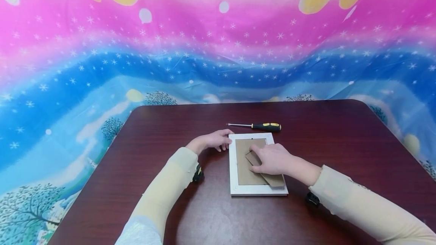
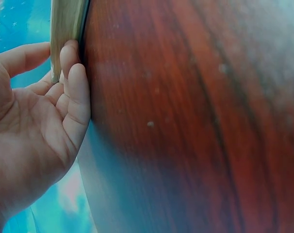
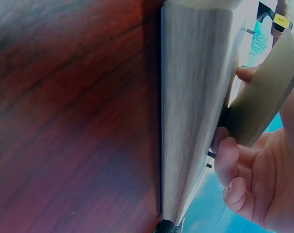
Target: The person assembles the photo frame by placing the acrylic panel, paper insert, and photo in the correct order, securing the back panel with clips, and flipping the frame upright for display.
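Frame point(image 1: 257, 164) lay face-down mid-table; your right hand point(image 1: 272, 158) pinched its stand point(image 1: 269, 175), your relaxed left hand point(image 1: 214, 141) steadied its corner.

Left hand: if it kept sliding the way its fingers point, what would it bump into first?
The left hand points right, fingertips already at the white picture frame, so the frame's left edge comes first. The screwdriver lies farther back, likely off that line.

Head view looks down; both wrist views hug the table point(image 1: 170, 207), sharing the frame point(image 1: 257, 190).
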`<state>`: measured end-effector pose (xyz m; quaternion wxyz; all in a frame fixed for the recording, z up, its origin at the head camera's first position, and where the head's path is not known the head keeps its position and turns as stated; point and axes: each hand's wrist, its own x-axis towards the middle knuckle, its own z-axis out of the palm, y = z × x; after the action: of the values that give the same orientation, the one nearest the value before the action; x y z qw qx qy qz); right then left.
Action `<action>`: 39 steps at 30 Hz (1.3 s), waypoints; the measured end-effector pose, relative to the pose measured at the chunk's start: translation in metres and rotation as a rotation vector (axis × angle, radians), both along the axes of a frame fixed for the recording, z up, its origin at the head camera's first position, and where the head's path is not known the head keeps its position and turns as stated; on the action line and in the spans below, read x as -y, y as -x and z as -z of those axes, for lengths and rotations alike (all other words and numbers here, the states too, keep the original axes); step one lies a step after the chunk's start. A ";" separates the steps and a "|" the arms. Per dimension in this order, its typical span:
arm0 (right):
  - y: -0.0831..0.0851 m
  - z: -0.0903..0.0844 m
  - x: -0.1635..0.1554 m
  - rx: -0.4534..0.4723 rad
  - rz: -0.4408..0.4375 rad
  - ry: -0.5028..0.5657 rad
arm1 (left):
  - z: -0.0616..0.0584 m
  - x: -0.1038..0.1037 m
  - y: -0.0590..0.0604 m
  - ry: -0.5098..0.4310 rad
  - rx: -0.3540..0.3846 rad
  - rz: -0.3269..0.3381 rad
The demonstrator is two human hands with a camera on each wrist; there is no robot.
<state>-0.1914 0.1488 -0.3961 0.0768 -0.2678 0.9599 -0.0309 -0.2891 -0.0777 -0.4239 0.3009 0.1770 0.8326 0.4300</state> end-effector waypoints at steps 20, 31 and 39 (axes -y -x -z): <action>-0.002 -0.001 0.002 -0.070 -0.018 -0.051 | 0.000 -0.007 -0.004 0.080 -0.121 0.016; -0.004 0.000 0.000 -0.091 -0.023 -0.026 | 0.001 -0.007 -0.006 0.080 -0.145 0.014; -0.003 -0.003 -0.006 -0.109 -0.015 0.006 | 0.000 -0.007 -0.006 0.099 -0.156 0.012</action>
<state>-0.1880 0.1544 -0.3936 0.0239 -0.2765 0.9605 -0.0188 -0.2831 -0.0707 -0.4239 0.2461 0.1998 0.8726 0.3715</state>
